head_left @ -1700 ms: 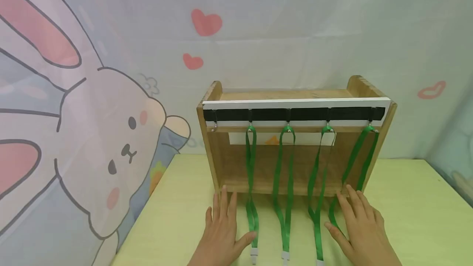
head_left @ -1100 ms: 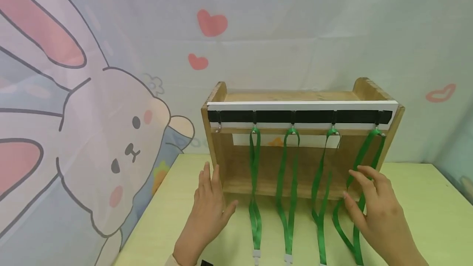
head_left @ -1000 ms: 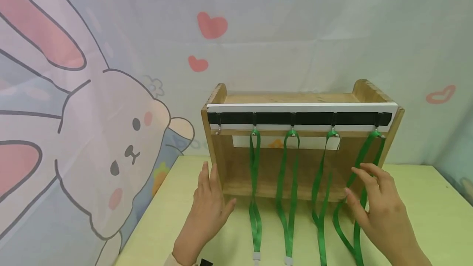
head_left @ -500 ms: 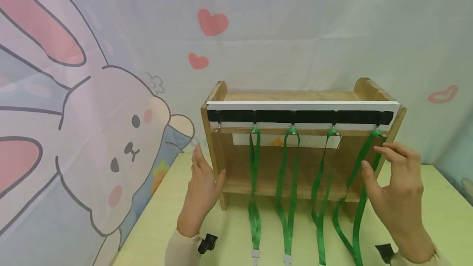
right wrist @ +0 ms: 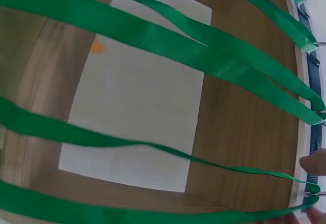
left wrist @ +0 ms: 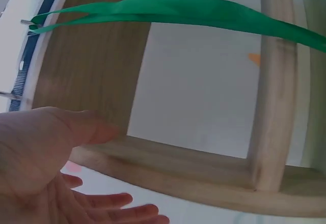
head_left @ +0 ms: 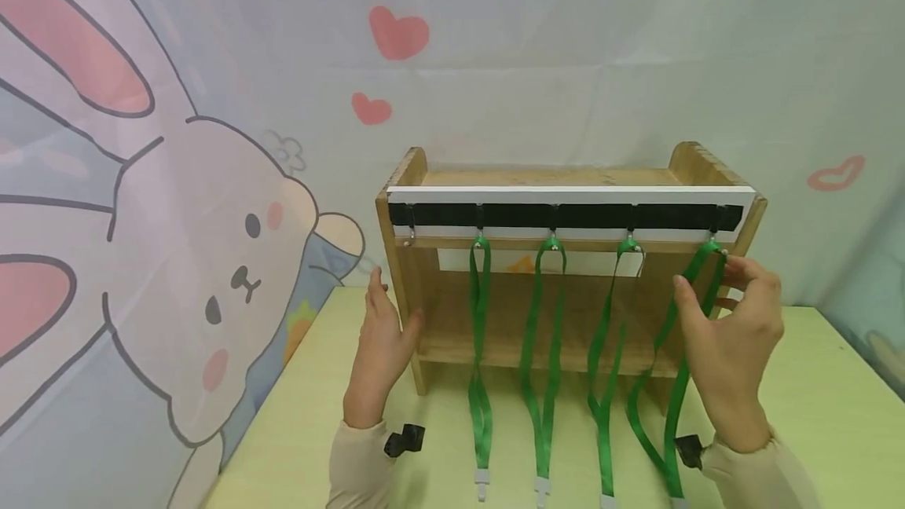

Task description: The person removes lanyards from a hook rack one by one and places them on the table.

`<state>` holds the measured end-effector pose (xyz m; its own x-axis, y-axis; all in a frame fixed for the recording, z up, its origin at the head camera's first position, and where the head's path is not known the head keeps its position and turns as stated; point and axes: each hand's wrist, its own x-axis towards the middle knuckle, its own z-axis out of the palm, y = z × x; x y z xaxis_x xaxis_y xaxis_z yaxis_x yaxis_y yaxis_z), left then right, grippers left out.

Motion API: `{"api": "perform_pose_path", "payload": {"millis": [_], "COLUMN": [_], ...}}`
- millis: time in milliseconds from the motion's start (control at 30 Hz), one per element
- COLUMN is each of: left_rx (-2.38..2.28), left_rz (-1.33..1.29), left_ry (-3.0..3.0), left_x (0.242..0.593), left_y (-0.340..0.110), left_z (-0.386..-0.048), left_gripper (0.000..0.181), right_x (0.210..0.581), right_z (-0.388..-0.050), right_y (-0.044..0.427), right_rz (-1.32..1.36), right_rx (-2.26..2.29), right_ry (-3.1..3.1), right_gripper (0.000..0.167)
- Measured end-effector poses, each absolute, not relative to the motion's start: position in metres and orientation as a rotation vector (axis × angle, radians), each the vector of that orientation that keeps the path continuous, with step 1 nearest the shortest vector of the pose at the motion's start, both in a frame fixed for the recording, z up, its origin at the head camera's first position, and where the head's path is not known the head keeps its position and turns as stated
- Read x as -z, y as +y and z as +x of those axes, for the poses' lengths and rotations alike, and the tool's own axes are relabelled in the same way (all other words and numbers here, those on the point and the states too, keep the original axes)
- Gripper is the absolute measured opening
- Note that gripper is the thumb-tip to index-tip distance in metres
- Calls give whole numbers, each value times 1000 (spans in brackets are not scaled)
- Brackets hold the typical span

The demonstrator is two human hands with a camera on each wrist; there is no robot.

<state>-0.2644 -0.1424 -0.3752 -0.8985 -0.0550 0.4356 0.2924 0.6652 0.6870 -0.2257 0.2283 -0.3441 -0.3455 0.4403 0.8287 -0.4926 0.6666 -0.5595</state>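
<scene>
Up front, the left hand (head_left: 379,352) holds a wide grip beside the wooden rack (head_left: 404,273); the right hand (head_left: 735,344) keeps thumb and fingers apart around the rightmost green lanyard (head_left: 676,407), contact hard to tell! That lanyard hangs from its hook (head_left: 713,236) above the desk (head_left: 297,415), three more lanyards (head_left: 543,446) alongside; behind, a heart-dotted backdrop (head_left: 537,100).

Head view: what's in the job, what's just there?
Likely in the job:
rightmost green looped ribbon lanyard
right hand, at that lanyard
brown boxy wooden shelf
left hand, beside it
long black strip with silver metal hooks
three other green lanyards, untouched

Just there:
pale-yellow flat table
pale rabbit-print fabric backdrop
</scene>
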Motion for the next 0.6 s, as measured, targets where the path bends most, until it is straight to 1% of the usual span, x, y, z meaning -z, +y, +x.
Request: {"api": "perform_pose_path", "payload": {"millis": [67,233,300,400,600], "left_rx": [1114,1055,1042,1038,1034], "left_rz": [-194,-232,-247,-262,-256], "left_ry": [-2421,-2288,-2254,-2236,-2236], "left_x": [378,382,382,381,379], "left_y": [-140,-135,-133,-132,-132], "left_z": [-268,-276,-277,-277,-275], "left_gripper": [77,63,60,59,60], "right_x": [344,346,347,348,343], "right_z": [-227,-232,-233,-235,-232], "right_y": [227,227,227,229,229], "right_rz": [11,0,4,1,26], "right_rx": [-963,-938,-922,-909,-980], "right_ry": [-1659,-1644,-1649,-1646,-1656], "right_gripper": [42,17,11,13,12]}}
